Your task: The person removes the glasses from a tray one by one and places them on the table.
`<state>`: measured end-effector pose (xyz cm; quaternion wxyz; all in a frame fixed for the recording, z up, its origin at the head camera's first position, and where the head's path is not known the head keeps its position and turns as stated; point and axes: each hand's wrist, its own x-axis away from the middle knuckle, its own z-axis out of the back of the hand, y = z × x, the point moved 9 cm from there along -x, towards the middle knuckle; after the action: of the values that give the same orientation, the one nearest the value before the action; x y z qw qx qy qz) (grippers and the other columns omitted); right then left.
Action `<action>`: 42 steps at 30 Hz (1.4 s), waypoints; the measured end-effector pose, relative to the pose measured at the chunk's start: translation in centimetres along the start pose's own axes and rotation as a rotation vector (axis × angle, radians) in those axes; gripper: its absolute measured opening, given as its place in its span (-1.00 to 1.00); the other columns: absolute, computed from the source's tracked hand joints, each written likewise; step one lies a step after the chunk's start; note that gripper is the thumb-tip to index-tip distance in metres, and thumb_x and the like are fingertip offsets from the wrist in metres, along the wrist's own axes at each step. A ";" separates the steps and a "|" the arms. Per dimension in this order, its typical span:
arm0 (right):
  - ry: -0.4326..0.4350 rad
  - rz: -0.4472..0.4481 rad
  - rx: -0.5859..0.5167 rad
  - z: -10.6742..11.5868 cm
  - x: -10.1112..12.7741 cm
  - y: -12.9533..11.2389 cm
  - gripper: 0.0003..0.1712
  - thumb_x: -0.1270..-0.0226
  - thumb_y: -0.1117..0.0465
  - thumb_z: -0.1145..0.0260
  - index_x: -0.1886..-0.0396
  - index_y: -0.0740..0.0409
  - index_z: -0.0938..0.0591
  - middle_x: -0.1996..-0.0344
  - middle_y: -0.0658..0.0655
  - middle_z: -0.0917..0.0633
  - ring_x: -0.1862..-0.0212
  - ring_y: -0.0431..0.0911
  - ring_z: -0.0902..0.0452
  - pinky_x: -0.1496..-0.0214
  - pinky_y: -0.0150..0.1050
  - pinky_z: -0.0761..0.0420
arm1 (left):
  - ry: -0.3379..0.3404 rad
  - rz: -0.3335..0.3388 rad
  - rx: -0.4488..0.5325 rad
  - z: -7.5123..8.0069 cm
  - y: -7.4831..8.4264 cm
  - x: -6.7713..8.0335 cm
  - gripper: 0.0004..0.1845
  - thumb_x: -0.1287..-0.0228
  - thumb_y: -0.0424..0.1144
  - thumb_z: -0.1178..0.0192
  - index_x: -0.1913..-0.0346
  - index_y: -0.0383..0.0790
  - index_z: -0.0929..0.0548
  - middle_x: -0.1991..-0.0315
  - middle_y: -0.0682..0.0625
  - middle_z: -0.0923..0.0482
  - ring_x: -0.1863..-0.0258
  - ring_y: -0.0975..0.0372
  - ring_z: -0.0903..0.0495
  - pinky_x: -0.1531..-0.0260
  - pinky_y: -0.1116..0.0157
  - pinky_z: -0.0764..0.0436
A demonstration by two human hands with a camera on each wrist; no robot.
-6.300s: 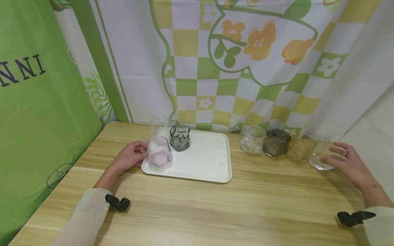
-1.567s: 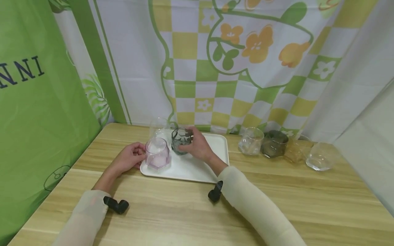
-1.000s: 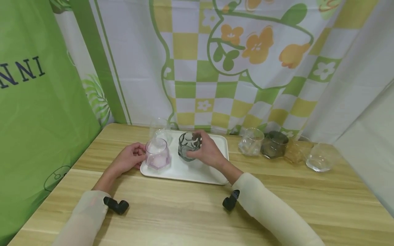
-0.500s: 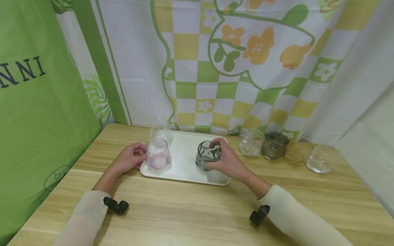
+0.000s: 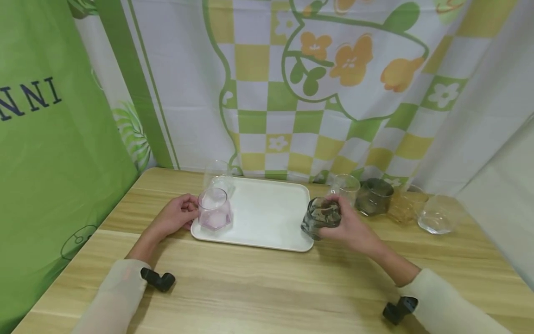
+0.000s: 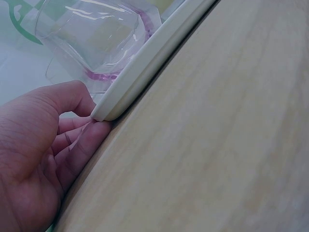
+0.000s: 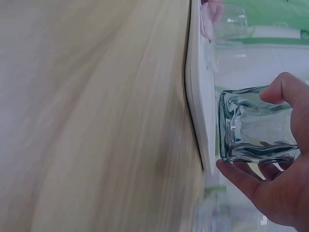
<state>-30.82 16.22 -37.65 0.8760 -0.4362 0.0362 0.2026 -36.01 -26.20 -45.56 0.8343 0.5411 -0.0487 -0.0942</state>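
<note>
My right hand (image 5: 352, 227) grips a smoky grey glass (image 5: 320, 218) with a wavy surface, above the right edge of the white tray (image 5: 267, 213). In the right wrist view this glass (image 7: 256, 125) sits between thumb and fingers, raised off the tray. At the tray's left edge my left hand (image 5: 177, 214) pinches the rim, thumb against its top and fingers below, as the left wrist view shows the hand (image 6: 53, 140). Close by on the tray stands a pink-tinted glass (image 5: 214, 213) with a faceted base. Behind it is a tall clear glass (image 5: 219, 178).
A row of glasses stands on the wooden table (image 5: 267, 292) to the right: a clear one (image 5: 347, 185) partly behind my right hand, a dark grey one (image 5: 374, 197), an amber one (image 5: 405, 206) and another clear one (image 5: 436, 215). A patterned curtain (image 5: 292, 111) hangs behind.
My right hand came from the clear glass at far right, took hold of the grey glass, and carried it rightward across the tray to its right edge. The left hand stays put.
</note>
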 end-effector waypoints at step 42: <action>0.054 -0.274 0.191 7.9 3.7 8.3 -0.10 -0.21 0.12 -0.51 -0.36 0.42 -0.25 -0.20 0.52 -0.42 -0.23 0.38 -0.36 -0.21 0.25 -0.39 | 0.005 0.013 -0.016 0.0 0.1 0.0 -0.73 -0.43 -0.43 -0.21 -0.08 -0.49 -0.47 0.31 -0.15 -0.53 0.38 0.14 -0.60 0.42 0.23 -0.73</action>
<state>-31.53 28.01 -39.88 0.9315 -0.3572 0.0190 0.0651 -36.04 -26.16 -45.50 0.8392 0.5345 -0.0493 -0.0877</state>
